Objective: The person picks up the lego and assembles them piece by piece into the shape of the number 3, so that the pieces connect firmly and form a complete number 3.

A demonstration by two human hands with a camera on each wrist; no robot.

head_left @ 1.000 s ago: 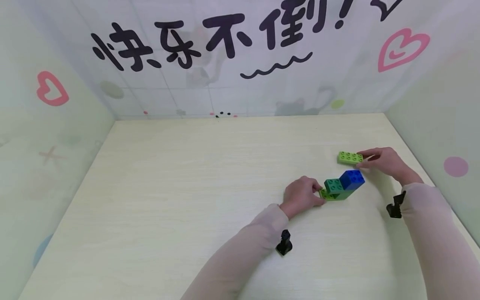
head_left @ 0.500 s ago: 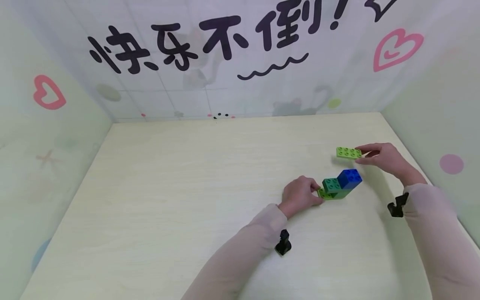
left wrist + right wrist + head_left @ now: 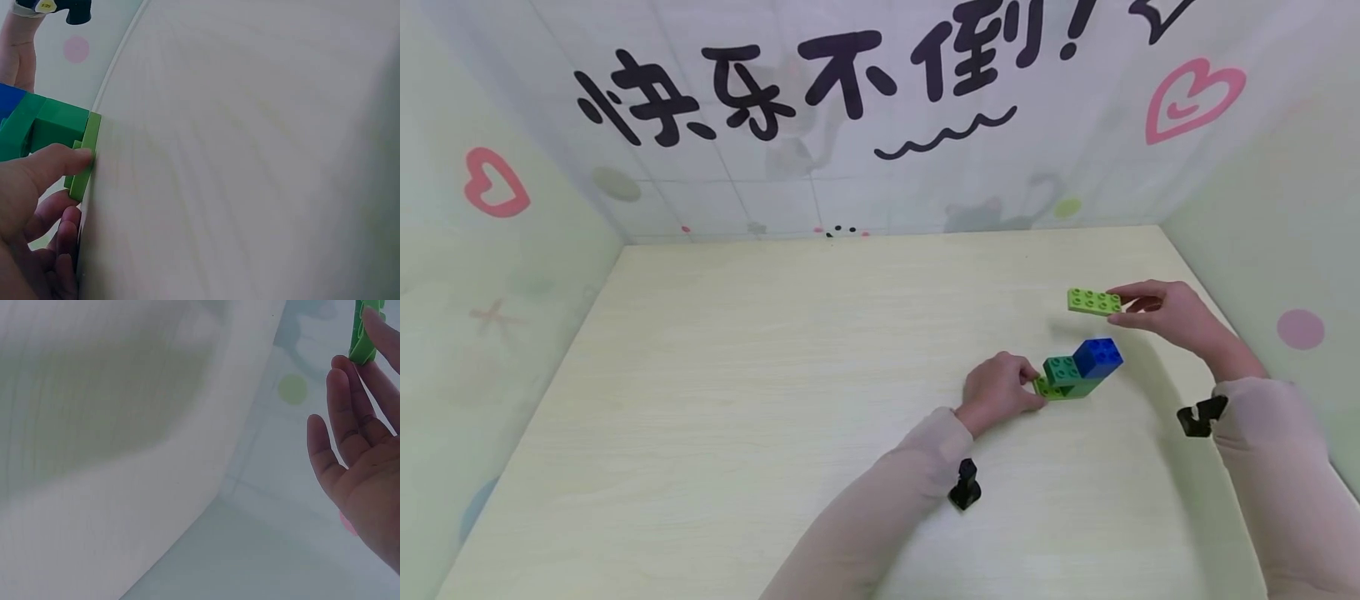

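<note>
Toward the right edge of the tabletop (image 3: 790,375), pinching a brick (image 3: 1092,302), cut off in right wrist view, aloft with right hand (image 3: 1176,315); gripping, partly hiding, a stack (image 3: 1081,387) with left hand (image 3: 997,387).

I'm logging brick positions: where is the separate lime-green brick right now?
In the head view, the lime-green brick is right of centre, pinched by the right hand above the table, and appears just above the blue brick.

Lime eight-stud brick (image 3: 1093,302) — aloft, studs up; stepped green-and-blue build (image 3: 1078,375) — on table (image 3: 737,400), blue brick (image 3: 1099,357) rightmost.
</note>
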